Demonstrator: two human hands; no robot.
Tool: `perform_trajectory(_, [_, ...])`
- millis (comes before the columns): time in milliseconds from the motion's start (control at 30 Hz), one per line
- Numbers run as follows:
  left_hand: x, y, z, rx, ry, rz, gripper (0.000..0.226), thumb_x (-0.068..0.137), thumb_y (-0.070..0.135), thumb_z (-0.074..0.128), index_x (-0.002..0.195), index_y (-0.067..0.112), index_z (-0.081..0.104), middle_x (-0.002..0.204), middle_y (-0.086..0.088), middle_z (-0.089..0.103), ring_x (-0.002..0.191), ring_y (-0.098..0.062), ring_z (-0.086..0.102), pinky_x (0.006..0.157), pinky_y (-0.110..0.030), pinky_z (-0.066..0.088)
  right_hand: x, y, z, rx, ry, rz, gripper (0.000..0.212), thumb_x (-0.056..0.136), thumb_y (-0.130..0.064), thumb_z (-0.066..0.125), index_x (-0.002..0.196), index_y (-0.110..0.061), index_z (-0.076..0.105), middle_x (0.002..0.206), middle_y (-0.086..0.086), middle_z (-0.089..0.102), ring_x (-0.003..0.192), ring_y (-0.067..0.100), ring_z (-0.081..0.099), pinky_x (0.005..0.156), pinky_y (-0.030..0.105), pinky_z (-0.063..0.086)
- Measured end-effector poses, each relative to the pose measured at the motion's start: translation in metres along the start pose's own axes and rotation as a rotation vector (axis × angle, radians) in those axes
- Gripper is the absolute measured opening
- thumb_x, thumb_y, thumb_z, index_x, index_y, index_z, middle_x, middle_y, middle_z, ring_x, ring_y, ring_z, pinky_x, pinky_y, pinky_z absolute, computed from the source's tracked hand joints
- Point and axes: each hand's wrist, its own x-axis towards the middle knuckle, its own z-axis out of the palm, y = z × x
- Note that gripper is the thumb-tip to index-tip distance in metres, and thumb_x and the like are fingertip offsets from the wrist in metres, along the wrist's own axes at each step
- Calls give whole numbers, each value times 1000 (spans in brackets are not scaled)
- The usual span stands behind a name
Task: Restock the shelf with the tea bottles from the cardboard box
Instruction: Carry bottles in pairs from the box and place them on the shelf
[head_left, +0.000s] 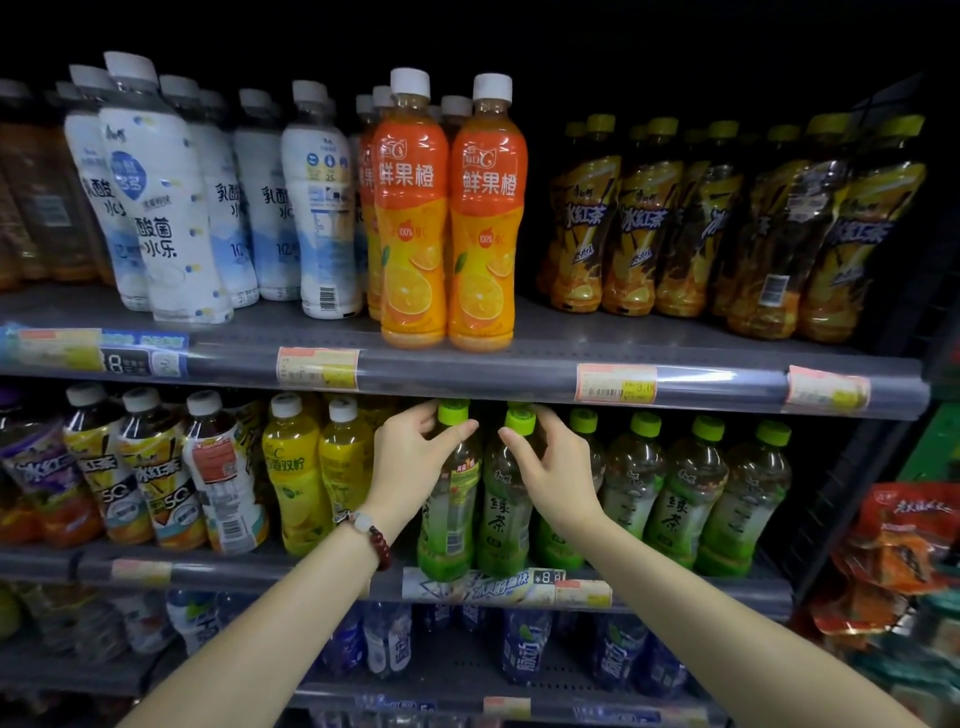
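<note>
Two green tea bottles with lime caps stand side by side at the front of the middle shelf (675, 590). My left hand (410, 462) grips the neck of the left green tea bottle (449, 519), which tilts slightly with its base over the shelf edge. My right hand (553, 467) holds the neck of the right green tea bottle (504, 514). More green tea bottles (685, 493) stand in a row to the right. The cardboard box is out of view.
The upper shelf (467, 364) carries white yoghurt drinks, orange juice bottles (447, 218) and iced black tea bottles (727, 223). Yellow lemon drinks (296, 467) stand left of my hands. Blue bottles fill the lower shelf; red snack packs (898, 540) hang at right.
</note>
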Motion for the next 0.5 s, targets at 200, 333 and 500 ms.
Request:
perform_trajectory(200, [4, 2, 2, -20, 5, -4, 18, 76, 29, 75, 93, 28, 71, 92, 15, 72, 96, 0, 64, 92, -34, 53, 8, 4, 4, 4, 24, -3, 33, 89, -29, 62, 118, -14, 59, 112, -2, 67, 102, 2, 55, 82, 10, 36])
perform_trajectory(333, [7, 0, 1, -61, 8, 7, 18, 75, 25, 76, 90, 31, 69, 93, 13, 72, 96, -3, 67, 91, -34, 54, 10, 6, 8, 21, 18, 19, 33, 89, -28, 62, 117, -10, 60, 113, 4, 68, 107, 14, 60, 81, 12, 38])
perform_trajectory(500, [7, -2, 3, -68, 42, 3, 21, 75, 22, 77, 87, 35, 66, 90, 18, 69, 95, 0, 65, 91, -30, 52, 13, 5, 11, 29, 20, 26, 33, 89, -27, 62, 116, -9, 60, 111, 5, 69, 104, 16, 61, 78, 12, 37])
